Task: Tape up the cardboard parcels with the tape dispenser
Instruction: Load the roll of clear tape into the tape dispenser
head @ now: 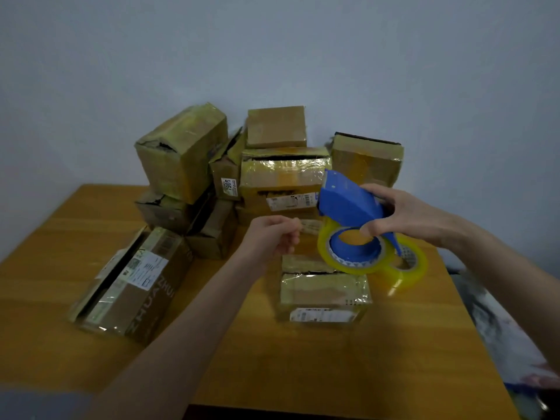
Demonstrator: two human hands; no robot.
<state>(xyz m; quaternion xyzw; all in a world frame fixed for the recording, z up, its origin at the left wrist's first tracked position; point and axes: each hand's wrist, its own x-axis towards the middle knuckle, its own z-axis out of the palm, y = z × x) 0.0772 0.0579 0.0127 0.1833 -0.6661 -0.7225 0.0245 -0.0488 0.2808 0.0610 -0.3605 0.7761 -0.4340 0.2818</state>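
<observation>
The right hand [406, 216] is raised over the table [333, 365], fingers and thumb curled round the blue tape dispenser [348, 201], which carries a yellowish tape roll [345, 263]. The left hand [274, 234] hovers just beside it, fingers curled and thumb pinched to forefinger; whether they hold a tape end I cannot tell. A small parcel [324, 294] lies below the dispenser. A spare roll [410, 269] lies behind, a long parcel [130, 286] to the left, and a pile of parcels [272, 168] against the wall.

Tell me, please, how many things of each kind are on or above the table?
Boxes: 9 distinguishable; the pile may hide more
Tape rolls: 2, one on the dispenser, one on the table
Dispenser: 1
Total: 12
</observation>
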